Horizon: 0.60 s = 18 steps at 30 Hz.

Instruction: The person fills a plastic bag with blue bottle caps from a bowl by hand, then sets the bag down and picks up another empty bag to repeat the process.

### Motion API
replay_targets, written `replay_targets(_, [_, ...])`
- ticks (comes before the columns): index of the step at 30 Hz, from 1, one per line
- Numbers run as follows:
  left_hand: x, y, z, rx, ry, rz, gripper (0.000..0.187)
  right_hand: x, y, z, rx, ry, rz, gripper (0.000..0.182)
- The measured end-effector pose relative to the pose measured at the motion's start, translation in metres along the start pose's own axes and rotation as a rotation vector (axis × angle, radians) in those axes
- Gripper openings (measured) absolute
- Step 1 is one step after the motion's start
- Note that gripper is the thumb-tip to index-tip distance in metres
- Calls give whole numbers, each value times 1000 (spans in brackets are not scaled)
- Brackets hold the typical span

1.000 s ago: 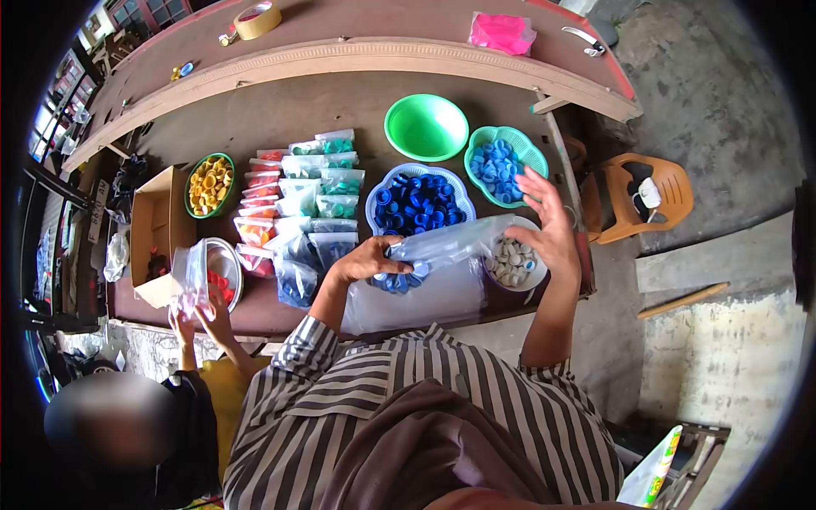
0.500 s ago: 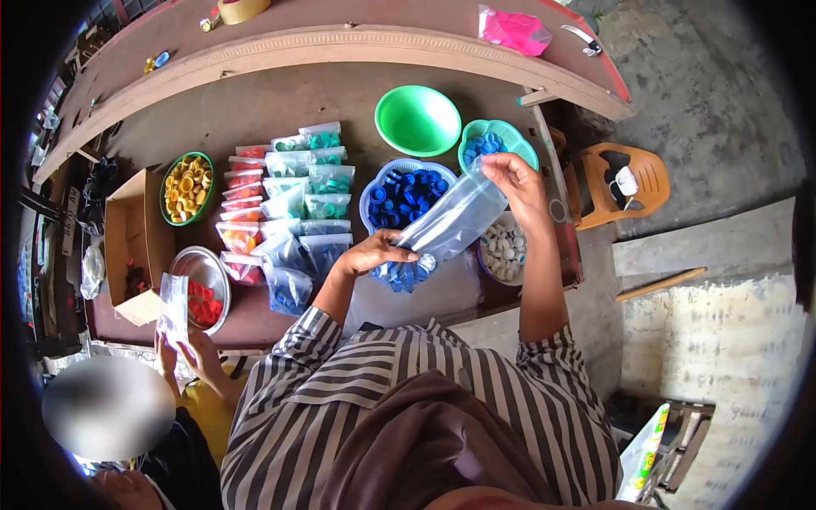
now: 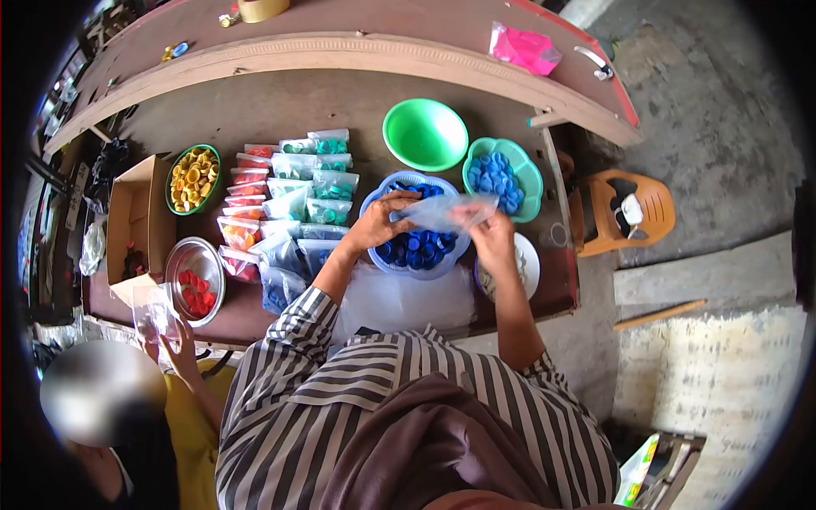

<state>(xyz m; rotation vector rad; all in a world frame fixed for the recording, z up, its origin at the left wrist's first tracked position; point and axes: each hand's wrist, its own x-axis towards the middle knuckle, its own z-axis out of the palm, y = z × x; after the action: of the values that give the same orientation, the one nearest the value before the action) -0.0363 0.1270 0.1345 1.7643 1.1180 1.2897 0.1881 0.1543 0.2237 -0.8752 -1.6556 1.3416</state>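
Note:
A clear plastic bag (image 3: 435,212) stretches between my two hands over a blue basket (image 3: 460,252) of dark blue bottle caps (image 3: 415,250). My left hand (image 3: 382,223) grips the bag's left end, fingers curled at the basket's left rim. At the other end my right hand (image 3: 489,231) pinches the plastic, slightly smeared by motion. Just beyond my right hand stands a teal bowl (image 3: 534,191) of light blue caps (image 3: 495,180). A pale container (image 3: 529,263) is partly covered by my right forearm. Flat clear plastic (image 3: 399,302) lies on the table in front of me.
Rows of filled bags (image 3: 289,189) stand left of the basket. Beyond are a green bowl (image 3: 425,136), yellow caps (image 3: 194,180), a cardboard box (image 3: 127,225) and a metal bowl (image 3: 174,310) with red caps. At left, another person's hand (image 3: 180,348) holds clear plastic.
My hands have drawn level, the right one coming down and left. The bag, stretched long and slanting before, now spans a shorter gap above the dark blue caps.

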Motion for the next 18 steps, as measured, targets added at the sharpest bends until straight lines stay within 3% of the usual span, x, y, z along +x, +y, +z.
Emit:
replay_targets(4, [-18,18,14,269,196,116,48,-17,44,3,-297,-156,-211,26])
replay_targets(7, [-67,7,44,419,169,85,35,-47,88,-2,-445,-319,-148,28])
replay_targets(10, [-107,15,66,367,147,-90,28,-73,108,-5,-392,-392,-91,28])
replay_targets(15, [-130,-9,81,337,260,-113,20,-84,140,-9,-380,-390,-76,18])
replay_targets(17, [-128,-6,84,259,283,-399,17,-85,147,-9,-313,-335,21,19])
replay_targets(18, [-124,-5,86,270,310,-451,22,-85,154,-7,-370,-278,16,25])
